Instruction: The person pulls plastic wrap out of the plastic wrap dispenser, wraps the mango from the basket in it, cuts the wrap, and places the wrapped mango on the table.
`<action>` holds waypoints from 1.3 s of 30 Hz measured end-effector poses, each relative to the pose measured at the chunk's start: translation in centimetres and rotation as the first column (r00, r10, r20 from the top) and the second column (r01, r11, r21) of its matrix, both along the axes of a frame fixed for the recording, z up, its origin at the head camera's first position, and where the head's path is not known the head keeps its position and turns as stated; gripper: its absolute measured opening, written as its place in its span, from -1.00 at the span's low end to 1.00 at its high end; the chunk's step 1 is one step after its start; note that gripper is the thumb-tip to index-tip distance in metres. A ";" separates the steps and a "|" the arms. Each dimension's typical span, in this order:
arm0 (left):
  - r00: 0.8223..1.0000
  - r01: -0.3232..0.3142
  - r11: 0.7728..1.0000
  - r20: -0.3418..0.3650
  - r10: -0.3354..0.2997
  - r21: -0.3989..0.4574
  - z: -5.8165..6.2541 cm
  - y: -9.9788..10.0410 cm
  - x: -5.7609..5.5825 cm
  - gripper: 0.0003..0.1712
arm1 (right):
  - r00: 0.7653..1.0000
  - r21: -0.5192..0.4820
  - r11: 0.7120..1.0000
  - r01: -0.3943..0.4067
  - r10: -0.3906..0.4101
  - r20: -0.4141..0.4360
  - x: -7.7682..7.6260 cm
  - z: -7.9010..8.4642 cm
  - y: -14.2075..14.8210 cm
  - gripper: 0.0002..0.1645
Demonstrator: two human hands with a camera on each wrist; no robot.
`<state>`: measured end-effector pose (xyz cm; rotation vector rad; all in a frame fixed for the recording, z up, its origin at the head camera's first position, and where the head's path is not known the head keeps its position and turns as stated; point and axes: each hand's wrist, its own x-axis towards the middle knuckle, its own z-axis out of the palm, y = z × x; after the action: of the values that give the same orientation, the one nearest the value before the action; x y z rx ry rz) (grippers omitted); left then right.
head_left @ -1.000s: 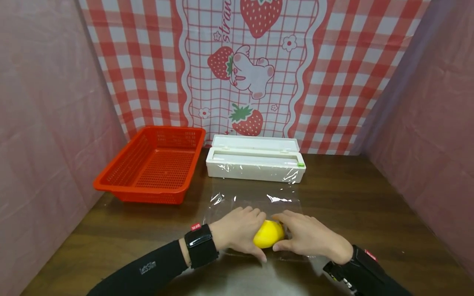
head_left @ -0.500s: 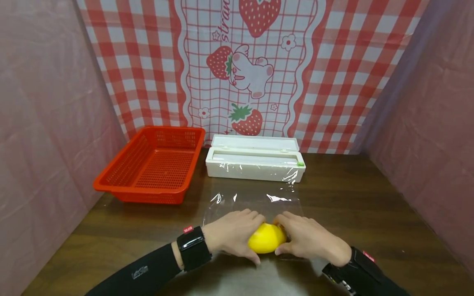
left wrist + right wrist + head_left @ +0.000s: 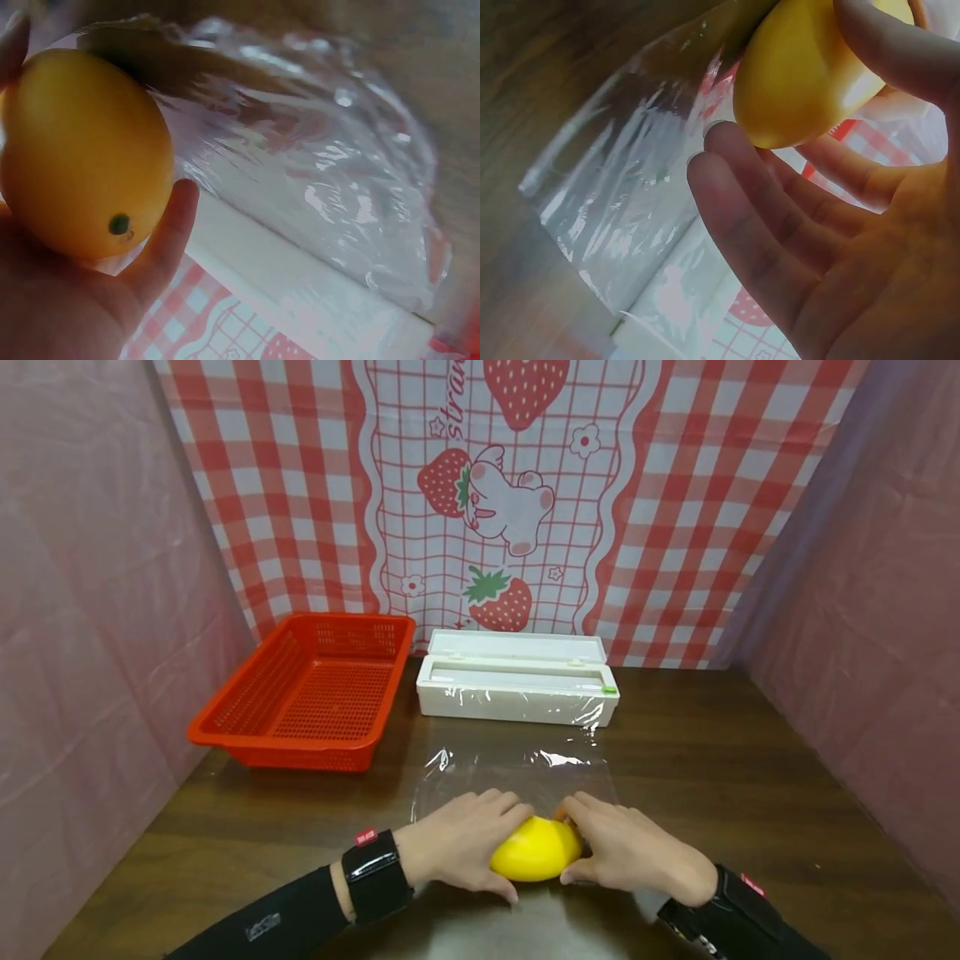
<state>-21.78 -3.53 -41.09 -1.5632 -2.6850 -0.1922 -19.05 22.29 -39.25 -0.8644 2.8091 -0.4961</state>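
A smooth yellow mango (image 3: 536, 850) is held between my two hands low in the middle of the head view. My left hand (image 3: 467, 843) grips its left end; the left wrist view shows fingers on either side of the mango (image 3: 86, 154) and a small green stem spot. Thumb and fingers of my right hand (image 3: 630, 847) hold the right end, and the right wrist view has the thumb across the mango (image 3: 795, 82). Clear plastic wrap (image 3: 510, 768) stretches from the white dispenser box (image 3: 517, 703) toward the hands. Wrap directly beneath the mango is mostly hidden.
An orange-red plastic basket (image 3: 281, 745) stands at the left on the brown wooden table (image 3: 720, 777). The dispenser's lid (image 3: 517, 646) is up, near the checked strawberry cloth (image 3: 675, 527) at the back. Pink cloth walls (image 3: 862, 610) border both sides.
The mango has shifted left and a little toward me, with more of it showing between the hands. My left hand has moved left; the right has barely moved.
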 end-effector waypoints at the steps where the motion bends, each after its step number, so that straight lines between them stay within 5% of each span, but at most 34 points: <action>1: 1.000 -0.011 1.000 0.001 0.011 -0.005 0.0 -0.1 0.1 0.00 | 1.000 -0.002 1.000 -0.002 0.002 0.002 0.0 0.0 0.0 -0.29; 8: 0.997 -0.044 0.999 -0.058 0.042 -0.026 -0.4 -1.0 0.5 0.02 | 0.992 0.006 0.998 -0.058 0.058 -0.108 0.4 -0.3 -0.2 -0.38; 19: 0.987 -0.028 1.000 0.155 0.028 -0.002 -0.5 -3.1 0.1 0.11 | 0.977 0.112 0.988 -0.102 0.120 -0.176 1.4 -0.2 -0.8 -0.16; 26: 0.988 -0.025 1.000 0.155 0.025 -0.006 -0.4 -3.1 -0.1 0.13 | 0.944 0.221 0.969 -0.109 0.171 -0.282 2.0 -0.6 -1.2 0.07; 32: 0.983 -0.038 0.999 0.181 0.039 -0.009 -0.2 -3.0 0.1 0.20 | 0.911 0.255 0.961 -0.104 0.195 -0.365 2.0 -0.9 -1.4 0.00; 39: 0.991 -0.064 0.997 0.114 0.068 -0.037 -0.2 -2.6 0.3 0.16 | 0.884 0.294 0.950 -0.105 0.225 -0.410 1.9 -1.1 -1.5 -0.16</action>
<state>-21.52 -6.15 -41.24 -1.5140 -2.8370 -0.2442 -17.17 20.81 -40.36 -1.2771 3.0459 0.1231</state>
